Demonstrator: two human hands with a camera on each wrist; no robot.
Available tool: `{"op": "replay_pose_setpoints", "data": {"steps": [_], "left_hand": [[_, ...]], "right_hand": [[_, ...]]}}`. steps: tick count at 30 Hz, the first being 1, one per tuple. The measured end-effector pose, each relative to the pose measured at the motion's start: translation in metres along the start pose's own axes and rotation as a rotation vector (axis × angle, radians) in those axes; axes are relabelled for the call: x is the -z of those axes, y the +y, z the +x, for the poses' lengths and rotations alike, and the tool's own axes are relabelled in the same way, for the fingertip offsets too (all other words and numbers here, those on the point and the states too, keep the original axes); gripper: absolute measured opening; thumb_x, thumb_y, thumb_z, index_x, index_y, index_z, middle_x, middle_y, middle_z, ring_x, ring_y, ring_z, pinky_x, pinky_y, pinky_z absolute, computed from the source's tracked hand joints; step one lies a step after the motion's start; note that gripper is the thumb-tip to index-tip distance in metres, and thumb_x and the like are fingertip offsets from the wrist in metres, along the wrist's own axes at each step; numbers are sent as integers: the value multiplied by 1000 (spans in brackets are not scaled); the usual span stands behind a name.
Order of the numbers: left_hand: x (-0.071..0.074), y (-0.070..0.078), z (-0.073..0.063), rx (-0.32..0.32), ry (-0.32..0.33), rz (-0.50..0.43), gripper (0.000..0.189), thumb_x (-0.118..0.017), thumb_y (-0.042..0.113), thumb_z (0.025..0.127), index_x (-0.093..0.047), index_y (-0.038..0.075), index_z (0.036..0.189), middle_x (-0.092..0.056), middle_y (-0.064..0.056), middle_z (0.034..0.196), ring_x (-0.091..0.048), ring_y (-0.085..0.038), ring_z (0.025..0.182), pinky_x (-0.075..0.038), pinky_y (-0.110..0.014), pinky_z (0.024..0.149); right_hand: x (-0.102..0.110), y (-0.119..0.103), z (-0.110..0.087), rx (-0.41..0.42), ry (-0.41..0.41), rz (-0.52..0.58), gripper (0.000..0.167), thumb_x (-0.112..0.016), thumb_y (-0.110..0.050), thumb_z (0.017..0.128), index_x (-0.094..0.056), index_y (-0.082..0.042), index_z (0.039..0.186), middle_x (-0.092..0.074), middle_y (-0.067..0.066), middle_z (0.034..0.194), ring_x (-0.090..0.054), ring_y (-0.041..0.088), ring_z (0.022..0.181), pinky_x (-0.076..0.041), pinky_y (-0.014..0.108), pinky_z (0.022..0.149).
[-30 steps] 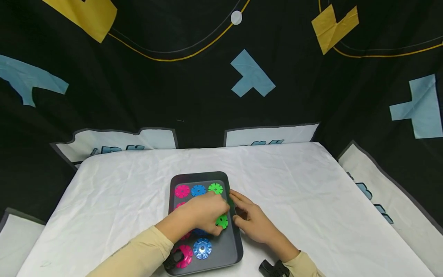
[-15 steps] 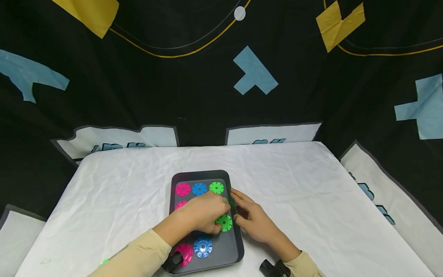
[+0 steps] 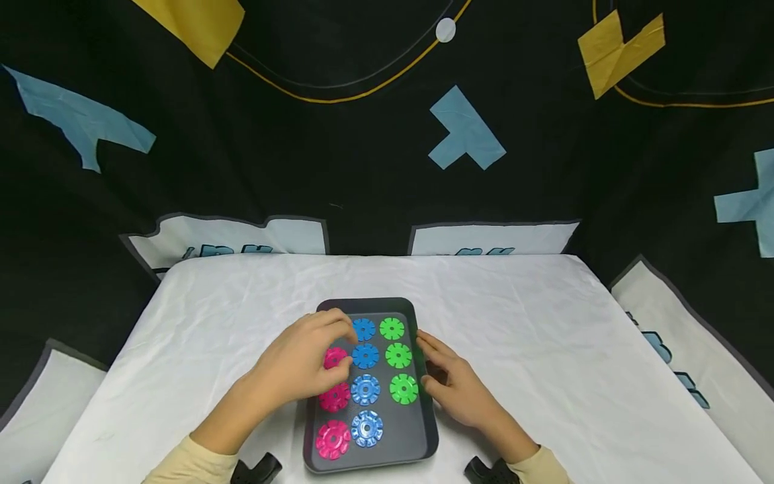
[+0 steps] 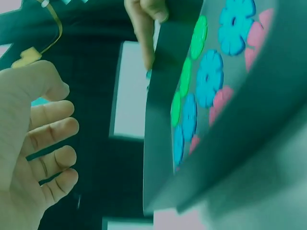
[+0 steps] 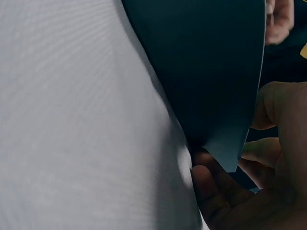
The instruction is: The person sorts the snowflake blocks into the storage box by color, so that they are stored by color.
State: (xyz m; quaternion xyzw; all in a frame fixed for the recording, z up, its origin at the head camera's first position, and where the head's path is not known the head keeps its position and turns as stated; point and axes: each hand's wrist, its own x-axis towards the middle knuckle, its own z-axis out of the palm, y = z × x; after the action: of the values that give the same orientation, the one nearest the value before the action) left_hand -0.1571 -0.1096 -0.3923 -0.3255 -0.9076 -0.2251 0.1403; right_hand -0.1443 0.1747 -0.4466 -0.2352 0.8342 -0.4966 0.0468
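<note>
A dark grey tray (image 3: 406, 437) holds notched, flower-shaped plastic discs in columns. Pink discs (image 3: 332, 440) fill the left column, blue discs (image 3: 367, 428) the middle, and three green discs (image 3: 404, 388) stand at the right. My left hand (image 3: 299, 359) hovers over the tray's left side, covering part of the pink column. In the left wrist view, its loosely bent fingers (image 4: 53, 129) hold nothing. My right hand (image 3: 456, 383) touches the outside of the tray's right wall with fingers and thumb. In the right wrist view, its fingertips meet the dark tray wall (image 5: 206, 72).
White cloth (image 3: 514, 323) covers the table around the tray. A black curtain (image 3: 363, 181) with blue and yellow patches hangs behind. Black wrist cameras (image 3: 256, 468) sit on both wrists.
My left hand has let go of the lowest green disc and moved up and left, uncovering the blue and green discs. The right hand stays at the tray's side. The head view has shifted slightly.
</note>
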Motion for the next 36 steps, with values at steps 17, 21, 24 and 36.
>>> {"op": "replay_pose_setpoints", "data": {"steps": [17,21,24,36], "left_hand": [[27,-37,-130,365,161,-45,30,-80,8,70,-61,24,87,-52,14,83,-46,-6,72,-41,-20,61],[28,-40,-159,404,183,-51,35,-83,6,65,-61,23,87,-50,14,81,-45,-5,70,-38,-19,59],[27,-43,-175,507,115,-49,35,-87,13,65,-61,23,88,-50,14,80,-43,-4,70,-39,-21,59],[23,-57,-210,815,-179,58,63,-89,50,56,-68,10,101,-58,4,92,-53,-20,85,-42,-53,76]], "right_hand": [[-1,-2,-1,7,0,-7,61,-56,6,86,-37,10,144,-30,13,156,-56,33,118,-52,40,88],[-2,-2,-1,-2,9,-27,61,-57,5,86,-38,9,144,-31,12,156,-56,32,119,-52,37,88],[-2,-2,-1,-12,11,-36,61,-57,4,87,-38,8,144,-31,11,156,-57,30,117,-52,33,86],[-1,-3,-1,5,-9,-13,61,-57,6,87,-37,9,144,-29,14,156,-58,32,115,-51,40,89]]}}
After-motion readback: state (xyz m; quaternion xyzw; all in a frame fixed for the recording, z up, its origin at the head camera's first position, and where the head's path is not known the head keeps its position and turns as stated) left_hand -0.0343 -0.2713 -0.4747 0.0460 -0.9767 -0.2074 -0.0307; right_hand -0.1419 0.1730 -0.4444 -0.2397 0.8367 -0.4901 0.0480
